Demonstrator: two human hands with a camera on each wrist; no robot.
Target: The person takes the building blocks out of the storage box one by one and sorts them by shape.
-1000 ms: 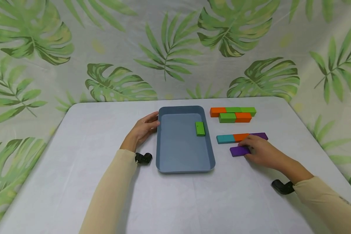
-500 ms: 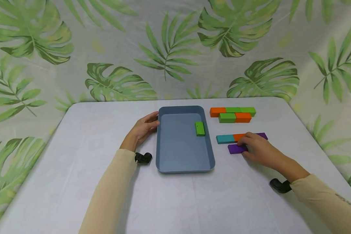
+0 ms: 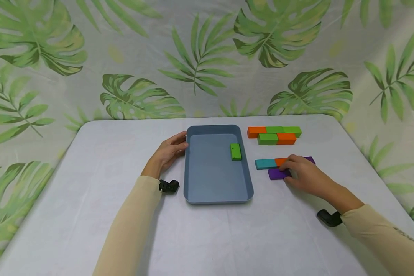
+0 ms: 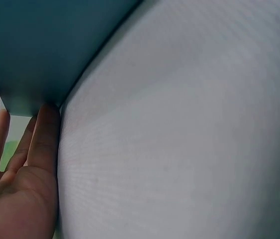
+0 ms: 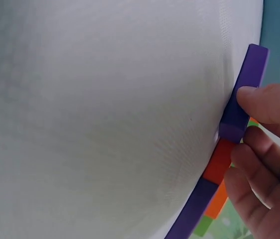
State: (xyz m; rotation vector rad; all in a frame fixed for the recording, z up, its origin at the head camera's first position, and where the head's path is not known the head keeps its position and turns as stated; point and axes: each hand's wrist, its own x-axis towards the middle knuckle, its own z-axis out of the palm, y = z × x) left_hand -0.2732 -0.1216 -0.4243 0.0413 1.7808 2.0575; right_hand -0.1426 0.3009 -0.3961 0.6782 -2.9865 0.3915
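Note:
My right hand (image 3: 301,174) pinches a purple block (image 3: 276,174) between thumb and fingers. In the right wrist view the thumb lies on the side of this purple block (image 5: 244,94). Just behind it runs a row of a teal block (image 3: 265,164), an orange block (image 3: 280,161) and another purple block (image 3: 310,159), partly hidden by the hand. The held block sits close along the front of that row. My left hand (image 3: 167,153) touches the left side of a grey-blue tray (image 3: 210,202), its fingers extended against the outer wall. One green block (image 3: 236,152) lies in the tray by the right wall.
Behind the row, right of the tray, stand two more rows of orange blocks (image 3: 286,138) and green blocks (image 3: 268,139), one against the other. A white cloth covers the table (image 3: 207,241). A leaf-print curtain (image 3: 207,96) hangs behind the table's far edge.
My right hand has slid the purple block a little left and away from me, closer to the teal and orange row. The left hand and tray have stayed put.

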